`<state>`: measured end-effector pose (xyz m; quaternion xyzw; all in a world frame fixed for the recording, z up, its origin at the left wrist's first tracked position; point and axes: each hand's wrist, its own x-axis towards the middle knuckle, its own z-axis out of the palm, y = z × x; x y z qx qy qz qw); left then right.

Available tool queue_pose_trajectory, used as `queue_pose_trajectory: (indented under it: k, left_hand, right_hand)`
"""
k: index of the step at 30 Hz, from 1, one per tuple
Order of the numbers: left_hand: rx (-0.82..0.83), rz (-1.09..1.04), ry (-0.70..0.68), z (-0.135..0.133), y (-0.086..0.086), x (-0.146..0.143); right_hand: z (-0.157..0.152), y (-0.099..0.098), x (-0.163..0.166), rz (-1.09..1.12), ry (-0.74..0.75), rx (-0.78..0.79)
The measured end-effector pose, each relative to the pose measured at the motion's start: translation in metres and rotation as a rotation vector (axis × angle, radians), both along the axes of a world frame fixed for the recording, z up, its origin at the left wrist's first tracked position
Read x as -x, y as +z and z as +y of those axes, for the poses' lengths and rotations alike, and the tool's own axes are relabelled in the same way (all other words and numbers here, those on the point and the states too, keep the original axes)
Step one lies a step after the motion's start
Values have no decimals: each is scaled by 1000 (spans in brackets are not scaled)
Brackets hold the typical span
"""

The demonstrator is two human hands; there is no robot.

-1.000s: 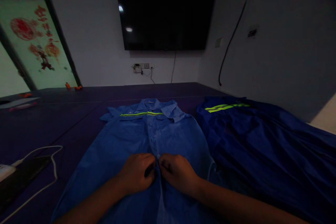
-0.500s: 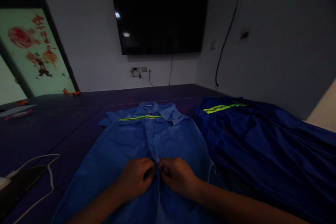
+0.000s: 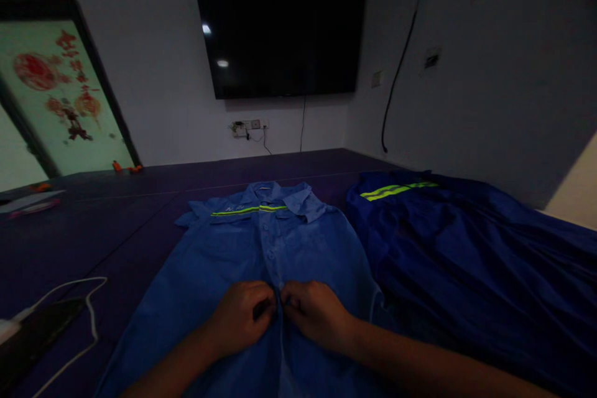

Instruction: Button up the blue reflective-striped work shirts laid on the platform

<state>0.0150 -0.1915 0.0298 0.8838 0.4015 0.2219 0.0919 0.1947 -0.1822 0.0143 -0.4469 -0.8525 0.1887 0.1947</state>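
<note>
A blue work shirt (image 3: 209, 261) lies spread out in front of me, its collar at the far end and a yellow-green stripe (image 3: 237, 211) across the chest. My left hand (image 3: 247, 317) pinches the front edge of the shirt, below the upper buttons. Facing it, my right hand (image 3: 314, 314) pinches the other side of the same front opening. The fingertips of both hands nearly meet at the placket (image 3: 270, 249). Whether a button sits between the fingers is hidden.
A darker blue garment (image 3: 448, 255) with a yellow-green stripe lies right of the shirt. At left are a dark phone-like slab (image 3: 46, 329) and a white cable (image 3: 93, 317). Purple matting (image 3: 140, 217) covers the surface. A television (image 3: 284, 37) hangs on the far wall.
Both hands keep their pinch on the shirt front with almost no movement. The camera view has shifted very slightly.
</note>
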Motion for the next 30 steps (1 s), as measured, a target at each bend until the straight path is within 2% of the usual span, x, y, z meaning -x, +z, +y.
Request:
queue_pose_trajectory:
  k: [15,23,30]
  left_hand:
    - [44,107,-96,2,5,6]
    - [19,152,-153,6,4,9]
    - [-19,191,-140,8,-1,9]
  right_hand:
    - [-5,8,0,-199,72,-51]
    - [-6,10,-2,-173,96,-56]
    - [-6,8,-2,-118,113,-85]
